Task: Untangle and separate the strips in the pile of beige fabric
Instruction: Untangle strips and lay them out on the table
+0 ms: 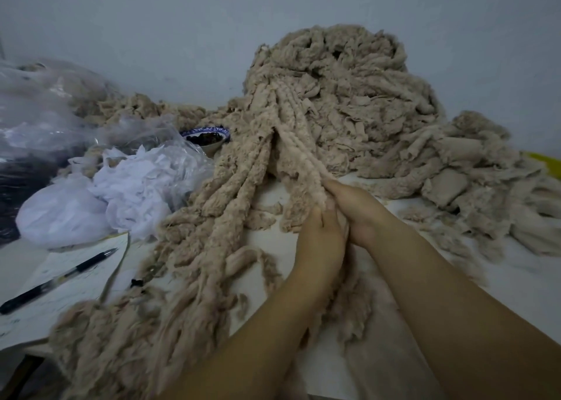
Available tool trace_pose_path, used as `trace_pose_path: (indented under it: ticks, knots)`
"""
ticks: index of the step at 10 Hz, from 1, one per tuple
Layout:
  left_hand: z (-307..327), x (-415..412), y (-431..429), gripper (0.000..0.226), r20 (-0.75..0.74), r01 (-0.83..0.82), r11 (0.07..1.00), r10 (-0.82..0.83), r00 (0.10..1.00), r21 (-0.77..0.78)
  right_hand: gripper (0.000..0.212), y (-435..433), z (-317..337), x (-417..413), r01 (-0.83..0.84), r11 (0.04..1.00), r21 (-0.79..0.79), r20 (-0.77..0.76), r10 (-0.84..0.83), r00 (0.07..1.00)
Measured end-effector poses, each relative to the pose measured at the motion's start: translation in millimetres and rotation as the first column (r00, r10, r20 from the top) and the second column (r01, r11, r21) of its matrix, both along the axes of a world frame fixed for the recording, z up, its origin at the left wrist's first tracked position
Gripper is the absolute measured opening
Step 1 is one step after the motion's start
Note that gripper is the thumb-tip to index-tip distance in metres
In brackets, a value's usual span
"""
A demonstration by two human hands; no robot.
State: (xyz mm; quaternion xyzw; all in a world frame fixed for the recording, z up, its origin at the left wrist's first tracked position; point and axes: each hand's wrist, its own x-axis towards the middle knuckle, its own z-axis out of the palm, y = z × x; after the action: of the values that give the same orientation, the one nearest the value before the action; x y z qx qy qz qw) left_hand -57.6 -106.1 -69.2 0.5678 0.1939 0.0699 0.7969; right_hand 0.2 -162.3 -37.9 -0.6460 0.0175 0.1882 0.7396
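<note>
Your left hand and right hand meet, each grip closed on one beige strip. It runs up to the pile on the worktop.

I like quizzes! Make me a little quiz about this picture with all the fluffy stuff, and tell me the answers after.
1. Pick one: the left hand and the right hand both grip A) beige strips, B) a spoon, C) a book.
2. Fill the gap: the pen lies on a sheet of ____.
3. True or false: the pen rests on top of the pile of beige fabric.

Key: 1 is A. 2 is paper. 3 is false; the pen lies well off to the left of the pile.
</note>
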Motion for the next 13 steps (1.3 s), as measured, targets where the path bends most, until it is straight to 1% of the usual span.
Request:
trace_pose_path:
  ticks: [1, 2, 3, 4, 5, 6, 7, 8, 9, 10, 11, 12, 13]
  knots:
    - [8.3, -2.7, 7.7, 0.025, 0.066, 0.018, 0.999, -0.015, 0.998, -0.039, 0.039, 2.0, -3.3, 6.1, 0.211, 0.977, -0.035, 0.058, -0.209, 0.976]
    - [17.9, 8.3, 20.1, 0.026, 0.088, -0.094, 0.967, 0.118, 0.989, -0.237, 0.052, 0.8, -11.4, -9.9, 0.332, 0.921, -0.202, 0.359, -0.246, 0.900]
    - [19.6, 20.3, 46.0, 0.027, -0.084, -0.147, 0.933, 0.126, 0.989, -0.329, 0.045, -8.8, -22.3, -29.2, 0.306, 0.930, -0.204, 0.440, -0.192, 0.877]
    - [26.8, 25.3, 52.6, 0.055, -0.096, 0.053, 0.974, -0.075, 0.993, -0.221, 0.056, -18.3, -29.5, -40.5, 0.267, 0.925, -0.272, 0.458, -0.120, 0.881]
    - [33.4, 34.5, 43.8, 0.044, -0.062, 0.156, 0.988, -0.156, 0.986, 0.005, 0.045, -14.9, -36.0, -52.2, 0.230, 0.911, -0.342, 0.540, -0.010, 0.842]
    - [29.4, 47.4, 41.4, 0.030, -0.047, -0.020, 0.978, 0.030, 0.998, 0.207, 0.041, -12.7, -37.8, -57.7, 0.296, 0.888, -0.353, 0.609, -0.023, 0.793]
    - [23.5, 56.6, 55.6, 0.029, -0.016, -0.173, 0.978, 0.176, 0.984, 0.119, 0.047, -16.3, -37.5, -59.5, 0.360, 0.888, -0.287, 0.646, -0.098, 0.757]
    - [20.1, 55.2, 94.9, 0.032, -0.098, -0.258, 0.955, 0.245, 0.965, -0.149, 0.048, -30.9, -35.7, -50.3, 0.399, 0.897, -0.188, 0.589, -0.222, 0.777]
    - [14.1, 50.0, 111.4, 0.036, -0.111, -0.112, 0.986, 0.099, 0.989, -0.127, 0.052, -39.5, -34.2, -38.8, 0.369, 0.919, -0.139, 0.528, -0.246, 0.813]
    - [18.7, 39.3, 81.1, 0.065, -0.107, 0.222, 0.975, -0.218, 0.970, 0.026, 0.043, -27.9, -34.7, -40.1, 0.268, 0.940, -0.212, 0.523, -0.123, 0.843]
    - [21.4, 41.2, 53.7, 0.055, -0.066, 0.307, 0.942, -0.301, 0.951, 0.133, 0.029, -22.2, -42.6, -39.9, 0.256, 0.925, -0.281, 0.518, -0.078, 0.852]
    - [25.7, 50.6, 46.0, 0.035, -0.030, 0.214, 0.977, -0.214, 0.976, 0.017, 0.026, -26.3, -43.8, -36.3, 0.234, 0.953, -0.194, 0.432, -0.131, 0.892]
    - [29.0, 46.7, 40.5, 0.029, -0.057, 0.256, 0.962, -0.262, 0.963, -0.091, 0.042, -21.3, -36.7, -27.8, 0.130, 0.982, 0.135, 0.177, -0.153, 0.972]
